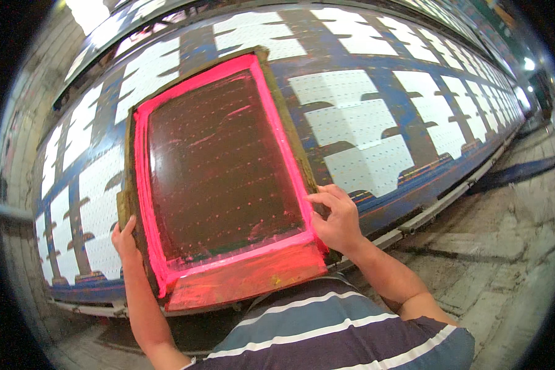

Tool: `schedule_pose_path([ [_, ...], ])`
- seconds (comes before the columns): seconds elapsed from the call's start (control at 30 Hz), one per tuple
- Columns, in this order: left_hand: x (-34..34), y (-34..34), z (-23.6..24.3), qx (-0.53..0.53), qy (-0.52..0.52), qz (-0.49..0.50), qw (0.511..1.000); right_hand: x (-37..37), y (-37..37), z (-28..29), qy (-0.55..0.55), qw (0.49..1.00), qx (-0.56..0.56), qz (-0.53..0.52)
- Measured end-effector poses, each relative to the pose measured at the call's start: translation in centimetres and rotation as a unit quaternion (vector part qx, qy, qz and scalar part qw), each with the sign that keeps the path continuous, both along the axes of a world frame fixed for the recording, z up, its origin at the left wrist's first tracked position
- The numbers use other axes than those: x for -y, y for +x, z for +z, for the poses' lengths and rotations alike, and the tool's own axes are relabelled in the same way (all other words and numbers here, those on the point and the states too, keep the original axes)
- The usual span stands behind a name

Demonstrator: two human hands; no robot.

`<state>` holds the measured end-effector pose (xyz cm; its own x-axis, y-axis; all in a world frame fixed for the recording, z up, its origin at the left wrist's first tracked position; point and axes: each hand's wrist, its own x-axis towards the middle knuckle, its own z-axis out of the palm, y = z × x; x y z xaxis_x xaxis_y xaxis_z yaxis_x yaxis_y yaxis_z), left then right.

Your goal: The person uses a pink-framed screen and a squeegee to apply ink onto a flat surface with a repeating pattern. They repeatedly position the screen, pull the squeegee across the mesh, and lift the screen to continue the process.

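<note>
You have the screen frame (222, 166) in both hands, raised at a slant over the near side of the long table (407, 111). The frame's lower end sits at the table's near edge, closest to you; its upper end reaches across toward the table's far side. Whether any part of it touches the table, you cannot tell from this angle.

Your left hand (126, 242): grasping the frame's left side, low down, fingers at the outer edge. Your right hand (336, 217): grasping the frame's right side, low down, thumb and forefinger at the rim, the other fingers curled.

Frame: dark mesh in the middle with rows of small pale marks, bright pink band all round, worn wood outside. An orange-red strip (246, 277) runs along its lower end.

Table: blue and brown, stained. White sheets (364, 132) lie along it in rows, dotted with small coloured marks, dark curved notches at their sides. A metal rail (407, 233) follows the table's near edge.

Around the table: worn floor (462, 265) to its right, a bright lamp (528, 63) past its far right end. Your striped shirt (327, 317) shows just before its near edge.
</note>
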<state>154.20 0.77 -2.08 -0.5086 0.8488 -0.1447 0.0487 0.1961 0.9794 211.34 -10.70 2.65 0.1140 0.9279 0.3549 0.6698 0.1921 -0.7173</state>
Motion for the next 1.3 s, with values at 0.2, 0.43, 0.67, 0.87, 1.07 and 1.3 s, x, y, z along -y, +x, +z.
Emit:
schedule_pose_path([
  [0.2, -2.1, 7.1, 1.2, 0.019, 0.028, -0.016, 0.999, -2.1, 7.4, 0.6, 0.003, 0.999, 0.014, -0.03],
  [0.43, -1.8, 24.4, 0.8, -0.007, 0.086, -0.026, 0.996, -1.6, 21.8, -1.3, -0.048, 0.996, 0.005, -0.08],
  [0.67, 0.6, 40.5, -0.8, 0.034, 0.089, -0.015, 0.995, 0.4, 35.6, -4.4, -0.059, 0.989, -0.035, -0.131],
  [0.87, 1.5, 48.7, -0.8, 0.03, 0.092, -0.029, 0.995, 0.7, 43.3, -5.4, -0.044, 0.989, -0.056, -0.133],
  [1.07, 1.4, 51.5, -1.4, 0.013, 0.079, -0.028, 0.996, 1.2, 46.6, -6.0, -0.087, 0.983, -0.062, -0.149],
  [1.3, 0.9, 50.6, -2.7, 0.002, 0.056, -0.041, 0.998, 1.8, 46.3, -4.5, -0.061, 0.986, 0.106, -0.114],
])
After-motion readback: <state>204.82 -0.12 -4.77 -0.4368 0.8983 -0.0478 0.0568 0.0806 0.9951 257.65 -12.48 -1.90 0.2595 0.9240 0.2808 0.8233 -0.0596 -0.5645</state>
